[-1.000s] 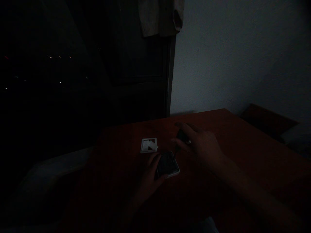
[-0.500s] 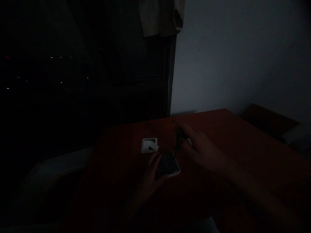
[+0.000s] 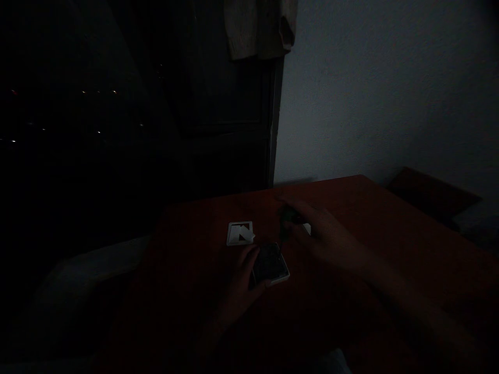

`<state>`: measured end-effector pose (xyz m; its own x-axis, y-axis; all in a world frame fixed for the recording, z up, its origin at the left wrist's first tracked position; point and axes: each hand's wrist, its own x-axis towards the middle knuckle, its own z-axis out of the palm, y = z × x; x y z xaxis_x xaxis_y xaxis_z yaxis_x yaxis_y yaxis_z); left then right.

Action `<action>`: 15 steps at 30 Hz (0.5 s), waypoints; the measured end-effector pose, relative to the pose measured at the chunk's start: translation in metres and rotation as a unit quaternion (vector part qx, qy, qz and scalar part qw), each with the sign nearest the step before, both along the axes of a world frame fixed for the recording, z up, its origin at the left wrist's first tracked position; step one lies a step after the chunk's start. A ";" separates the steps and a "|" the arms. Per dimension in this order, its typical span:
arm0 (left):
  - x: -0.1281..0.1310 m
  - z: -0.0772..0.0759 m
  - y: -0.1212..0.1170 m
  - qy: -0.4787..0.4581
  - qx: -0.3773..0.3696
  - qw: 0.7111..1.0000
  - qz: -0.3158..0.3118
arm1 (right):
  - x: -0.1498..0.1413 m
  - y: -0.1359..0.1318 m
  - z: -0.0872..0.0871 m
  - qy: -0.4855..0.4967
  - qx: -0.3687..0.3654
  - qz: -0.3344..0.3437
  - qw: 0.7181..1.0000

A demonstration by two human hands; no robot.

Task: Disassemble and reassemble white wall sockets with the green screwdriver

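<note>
In dim light, my left hand (image 3: 244, 283) grips a square white-edged box (image 3: 270, 261) with a dark inside, fingers at its left side and thumb along the near edge. It looks like an electrical wall switch or socket, though the details are too dark to tell. My right hand (image 3: 315, 228) is closed round the green handle of a screwdriver (image 3: 286, 222). The screwdriver's thin shaft points down to the box's upper right corner. Up and to the left of the box lies a white square frame (image 3: 239, 222) with loose white pieces in it.
The reddish-brown table (image 3: 351, 202) reaches back to a pale wall (image 3: 374, 93). A small white thing (image 3: 307, 227) shows behind my right hand. Dark window panes (image 3: 230, 98) stand at the left, with cloth (image 3: 253, 31) hanging above. Another brown surface (image 3: 432, 192) is at the right.
My right hand has shifted slightly left with the screwdriver, its shaft still at the box's corner. The left hand and the box have hardly moved.
</note>
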<state>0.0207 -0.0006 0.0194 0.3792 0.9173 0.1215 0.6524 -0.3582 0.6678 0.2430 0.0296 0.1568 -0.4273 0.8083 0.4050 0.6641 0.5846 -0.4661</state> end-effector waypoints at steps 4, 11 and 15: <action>0.000 -0.003 0.000 -0.009 0.008 1.000 0.002 | -0.005 0.002 -0.001 -0.091 0.037 -0.125 0.987; 0.000 -0.002 0.000 -0.012 0.006 1.000 0.001 | -0.003 -0.003 0.004 0.027 0.007 0.036 0.999; 0.001 -0.001 0.000 -0.004 0.007 1.000 0.003 | -0.006 0.000 0.002 -0.056 0.036 -0.067 0.996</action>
<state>0.0212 -0.0002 0.0189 0.3736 0.9173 0.1382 0.6491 -0.3649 0.6674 0.2371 0.0292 0.1585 -0.3624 0.8323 0.4195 0.7839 0.5157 -0.3457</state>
